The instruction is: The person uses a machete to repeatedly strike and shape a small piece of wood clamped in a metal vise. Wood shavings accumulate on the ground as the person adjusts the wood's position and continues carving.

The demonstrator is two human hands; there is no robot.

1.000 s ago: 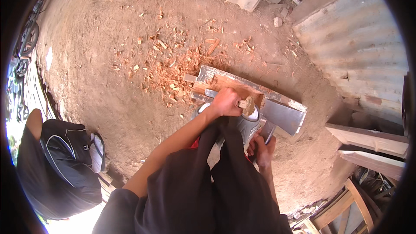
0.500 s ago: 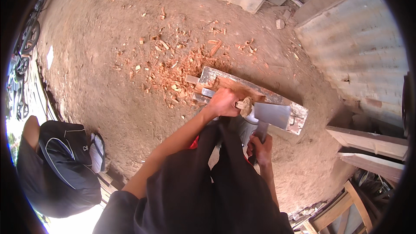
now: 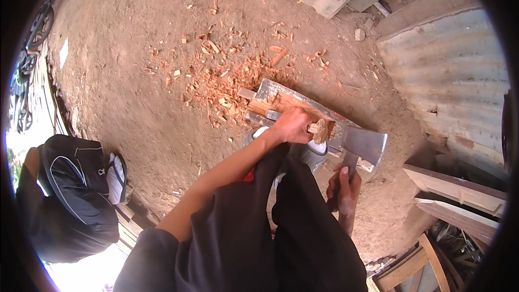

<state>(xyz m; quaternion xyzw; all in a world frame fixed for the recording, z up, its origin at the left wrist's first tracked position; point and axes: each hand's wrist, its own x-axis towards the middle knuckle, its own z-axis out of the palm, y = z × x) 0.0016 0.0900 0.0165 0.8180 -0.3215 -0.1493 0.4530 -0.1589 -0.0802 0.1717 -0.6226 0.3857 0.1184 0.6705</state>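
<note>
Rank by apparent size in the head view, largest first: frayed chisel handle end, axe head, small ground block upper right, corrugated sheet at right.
1. Corrugated sheet
2. Axe head
3. Frayed chisel handle end
4. Small ground block

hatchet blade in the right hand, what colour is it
Silvery grey; the hatchet blade shows best in the head view.

Corrugated metal sheeting (image 3: 446, 70) is noted at right, with wooden boards (image 3: 457, 188) and a wooden frame (image 3: 413, 266) observed below. At left, another person (image 3: 81, 194) in dark, white-piped clothing and a dark wheel (image 3: 41, 30) are seen.
</note>
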